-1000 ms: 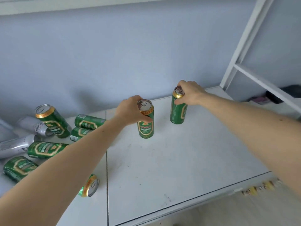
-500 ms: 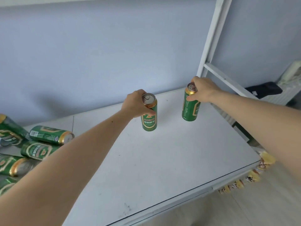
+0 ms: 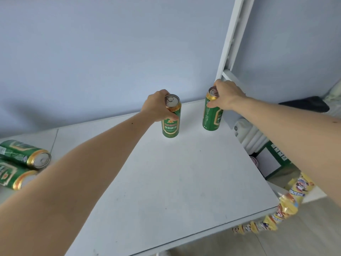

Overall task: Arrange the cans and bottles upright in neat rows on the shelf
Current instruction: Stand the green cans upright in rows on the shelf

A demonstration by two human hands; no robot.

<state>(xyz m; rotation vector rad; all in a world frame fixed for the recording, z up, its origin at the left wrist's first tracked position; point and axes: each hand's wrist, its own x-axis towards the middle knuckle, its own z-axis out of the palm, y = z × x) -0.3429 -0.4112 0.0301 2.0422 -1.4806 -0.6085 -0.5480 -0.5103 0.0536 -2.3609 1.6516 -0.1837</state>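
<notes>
We see a white shelf [image 3: 184,182] filling the lower centre of the frame, with a pale blue wall behind it. Two bare arms reach forward from the bottom corners.

Our left hand [image 3: 156,108], just left of centre, wraps its fingers around the top of an upright green can [image 3: 171,120], thumb pressed on the front below the gold rim. Our right hand [image 3: 227,95], to the right of centre, curls over the rim of a second green can [image 3: 211,115], fingers pinching its top edge; this one stands at the back right of the shelf, just beside the white frame post [image 3: 232,37]. The two stand apart, side by side near the wall.

At the left edge of the frame, two more green cans [image 3: 24,154] lie on their sides.

These look like thin metal drink cans: rigid but easily dented, smooth and likely a little slippery. We cannot tell whether they are full. A grip around the upper body, below the rim, seems safest.

Compared with half a second earlier, both cans sit further back towards the wall, the view has swung rightward, and fewer fallen cans show at the left.
</notes>
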